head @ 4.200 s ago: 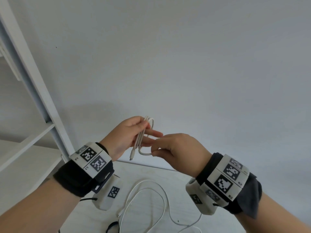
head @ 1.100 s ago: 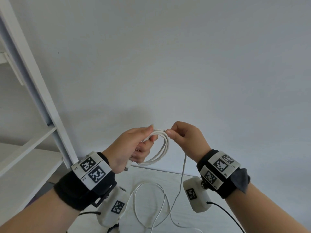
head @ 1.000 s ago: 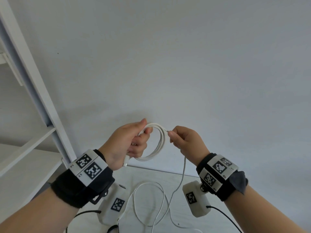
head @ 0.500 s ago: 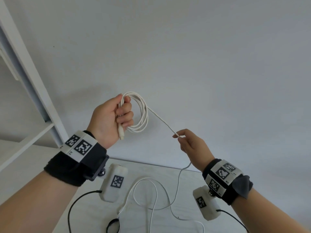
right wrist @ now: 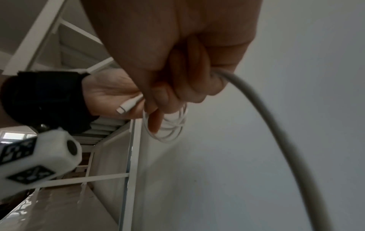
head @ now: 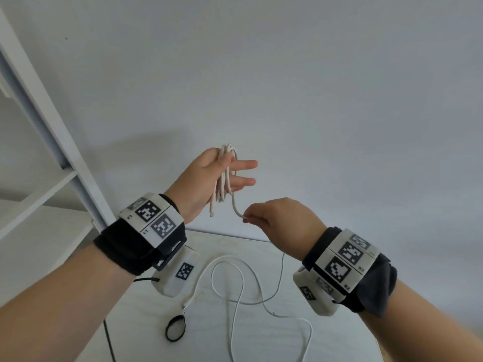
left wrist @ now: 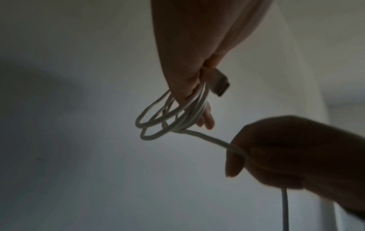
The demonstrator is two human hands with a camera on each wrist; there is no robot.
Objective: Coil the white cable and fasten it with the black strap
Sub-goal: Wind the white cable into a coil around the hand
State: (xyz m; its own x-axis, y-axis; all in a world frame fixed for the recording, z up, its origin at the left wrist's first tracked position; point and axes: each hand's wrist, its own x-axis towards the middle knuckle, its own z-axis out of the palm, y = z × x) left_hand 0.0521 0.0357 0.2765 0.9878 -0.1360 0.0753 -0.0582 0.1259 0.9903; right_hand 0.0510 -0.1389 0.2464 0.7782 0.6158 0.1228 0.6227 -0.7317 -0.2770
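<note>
My left hand (head: 202,180) is raised in front of the wall and holds several loops of the white cable (head: 224,176) against its palm. Two fingers (head: 245,164) point straight out to the right. One plug (head: 212,213) dangles below the coil (left wrist: 158,123). My right hand (head: 277,218) pinches the cable just below and right of the coil, with a short curved stretch between the hands. The remaining cable (head: 236,283) trails down onto the table. The black strap (head: 175,325) lies there as a small closed ring, apart from both hands.
The pale table (head: 274,343) sits below my arms, against a plain wall. A white shelf frame (head: 52,121) rises at the left. A thin black wire (head: 108,343) runs from the left wrist unit along the table's left side.
The hands have come closer together, and the taut stretch of cable between them is now short and curved. My left hand's fingers have straightened out from around the coil.
</note>
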